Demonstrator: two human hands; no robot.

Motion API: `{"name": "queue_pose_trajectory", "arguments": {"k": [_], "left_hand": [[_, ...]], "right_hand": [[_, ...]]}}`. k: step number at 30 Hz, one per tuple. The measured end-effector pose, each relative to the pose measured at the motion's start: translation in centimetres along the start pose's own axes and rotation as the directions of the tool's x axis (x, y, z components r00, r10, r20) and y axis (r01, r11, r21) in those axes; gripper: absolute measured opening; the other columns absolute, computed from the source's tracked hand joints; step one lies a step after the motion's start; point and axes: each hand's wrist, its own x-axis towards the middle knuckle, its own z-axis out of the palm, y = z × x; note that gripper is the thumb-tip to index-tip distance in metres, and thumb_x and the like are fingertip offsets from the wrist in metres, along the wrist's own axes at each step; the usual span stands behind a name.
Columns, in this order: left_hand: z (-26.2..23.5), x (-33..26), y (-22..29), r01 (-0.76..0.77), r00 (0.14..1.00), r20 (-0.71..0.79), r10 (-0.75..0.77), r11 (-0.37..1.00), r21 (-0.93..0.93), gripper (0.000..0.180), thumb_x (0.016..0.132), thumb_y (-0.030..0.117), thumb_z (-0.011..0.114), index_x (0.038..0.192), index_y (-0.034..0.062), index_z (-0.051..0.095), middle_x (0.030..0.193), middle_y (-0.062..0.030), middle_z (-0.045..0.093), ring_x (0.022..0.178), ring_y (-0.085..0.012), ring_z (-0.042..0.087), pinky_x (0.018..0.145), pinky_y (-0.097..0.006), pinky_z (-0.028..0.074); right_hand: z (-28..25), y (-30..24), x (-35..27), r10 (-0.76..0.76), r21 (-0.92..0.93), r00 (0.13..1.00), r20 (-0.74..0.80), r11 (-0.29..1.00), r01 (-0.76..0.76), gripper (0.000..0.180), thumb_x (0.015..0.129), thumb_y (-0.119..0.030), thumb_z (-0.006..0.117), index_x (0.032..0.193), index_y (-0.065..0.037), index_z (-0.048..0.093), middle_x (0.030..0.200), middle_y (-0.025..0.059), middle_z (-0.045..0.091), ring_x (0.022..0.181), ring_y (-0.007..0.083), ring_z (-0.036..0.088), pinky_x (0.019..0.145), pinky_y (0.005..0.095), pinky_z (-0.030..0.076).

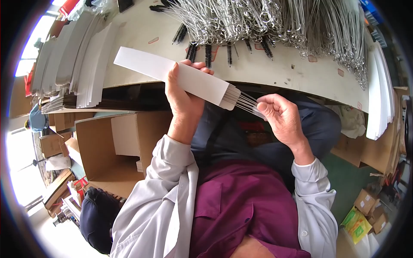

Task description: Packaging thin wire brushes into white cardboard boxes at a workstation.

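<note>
A long, narrow white box lies slantwise in my left hand, thumb on top and fingers wrapped round its far side. From its open right end, where a flap shows, a bundle of thin metal wire handles sticks out. My right hand has its thumb and fingers closed on the ends of those wires. The rest of the bundle is hidden inside the box. Beyond, on the table, lies a big pile of wire-handled brushes with looped ends; several black bristle heads point toward me.
Flat white boxes are stacked at the table's left, with more white boxes at its right end. Below the table edge on the left stands an open cardboard carton. A dark cap or bag shows lower left.
</note>
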Motion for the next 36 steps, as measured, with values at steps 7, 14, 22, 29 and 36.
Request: {"name": "queue_pose_trajectory", "arguments": {"k": [7, 14, 22, 29, 36], "left_hand": [[1.4, -3.2, -3.2, 0.095, 0.993, 0.066, -0.101, 0.991, 0.090, 0.041, 0.101, 0.040, 0.057, 0.116, 0.0021, 0.054, 0.102, -0.0219, 0.066, 0.098, -0.0347, 0.064, 0.099, -0.052, 0.051], [0.9, -5.7, -3.5, 0.119, 0.986, 0.072, -0.149, 0.943, 0.310, 0.048, 0.106, 0.043, 0.049, 0.125, -0.0001, 0.053, 0.113, -0.0219, 0.067, 0.111, -0.0337, 0.065, 0.100, -0.049, 0.051], [2.5, -11.2, 3.6, -0.553, 0.698, 0.558, -0.449, 0.157, 0.818, 0.026, 0.082, 0.007, 0.082, 0.105, -0.0018, 0.071, 0.089, -0.0125, 0.073, 0.081, -0.0257, 0.073, 0.075, -0.032, 0.058], [2.4, -7.1, 0.3, -0.776, 0.613, 0.637, -0.468, -0.206, 0.596, 0.064, 0.076, 0.022, 0.084, 0.129, 0.0002, 0.056, 0.110, -0.0184, 0.067, 0.101, -0.0384, 0.066, 0.089, -0.048, 0.053], [0.7, -6.8, -0.7, -0.747, 0.662, 0.618, -0.425, -0.308, 0.589, 0.057, 0.073, 0.022, 0.085, 0.121, 0.0034, 0.060, 0.091, -0.0132, 0.067, 0.078, -0.0326, 0.071, 0.065, -0.042, 0.058]], "right_hand": [[3.4, 0.0, 1.9, -0.193, -0.100, 0.934, -0.300, 0.980, 0.170, 0.039, 0.100, -0.036, 0.070, 0.103, 0.002, 0.070, 0.081, 0.0139, 0.073, 0.072, 0.0174, 0.070, 0.065, 0.0315, 0.054], [2.4, 0.0, 2.3, -0.121, -0.204, 0.977, -0.178, 0.975, 0.083, 0.046, 0.101, -0.040, 0.067, 0.085, 0.003, 0.071, 0.060, 0.0141, 0.061, 0.051, 0.0174, 0.055, 0.051, 0.0350, 0.045], [-0.9, -1.9, 1.4, -0.117, -0.269, 0.990, -0.075, 0.959, 0.092, 0.042, 0.098, -0.036, 0.072, 0.079, 0.001, 0.071, 0.055, 0.0125, 0.057, 0.047, 0.0155, 0.048, 0.048, 0.0331, 0.041], [0.6, -0.5, 1.1, -0.242, -0.388, 0.970, 0.029, 0.891, 0.234, 0.036, 0.093, -0.038, 0.074, 0.084, -0.003, 0.074, 0.069, 0.0158, 0.069, 0.063, 0.0306, 0.070, 0.059, 0.0377, 0.053], [-0.7, 0.2, -0.9, -0.349, -0.359, 0.903, -0.251, 0.900, 0.248, 0.032, 0.088, -0.024, 0.082, 0.106, -0.001, 0.069, 0.085, 0.0099, 0.070, 0.062, 0.0163, 0.066, 0.057, 0.0306, 0.053]]}}
